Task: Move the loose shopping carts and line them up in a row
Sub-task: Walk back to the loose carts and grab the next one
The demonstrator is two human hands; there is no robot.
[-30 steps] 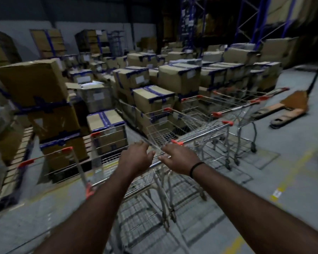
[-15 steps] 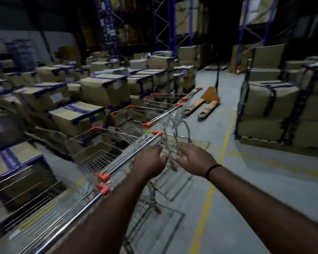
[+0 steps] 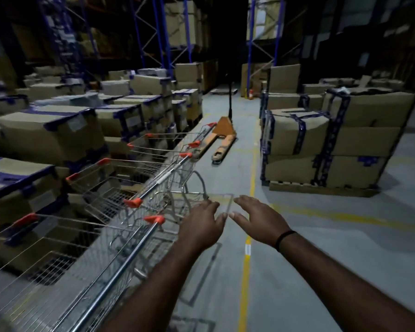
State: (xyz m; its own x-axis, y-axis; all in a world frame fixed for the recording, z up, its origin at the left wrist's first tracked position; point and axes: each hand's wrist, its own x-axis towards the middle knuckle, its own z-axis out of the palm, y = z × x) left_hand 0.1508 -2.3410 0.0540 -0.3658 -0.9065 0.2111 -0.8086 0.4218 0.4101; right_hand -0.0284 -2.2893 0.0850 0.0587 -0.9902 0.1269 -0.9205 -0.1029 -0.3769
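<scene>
My left hand [image 3: 201, 226] and right hand [image 3: 256, 218], both spread and empty, hover just right of the shopping carts [image 3: 139, 202]. The carts stand lined up beside stacked boxes [image 3: 50, 135].

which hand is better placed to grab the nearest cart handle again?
Left, probably. The left hand hangs open right beside the nearest cart handle and its orange end cap. The right hand, also open, is farther out over the floor near the yellow line, so it would have to cross over.
</scene>
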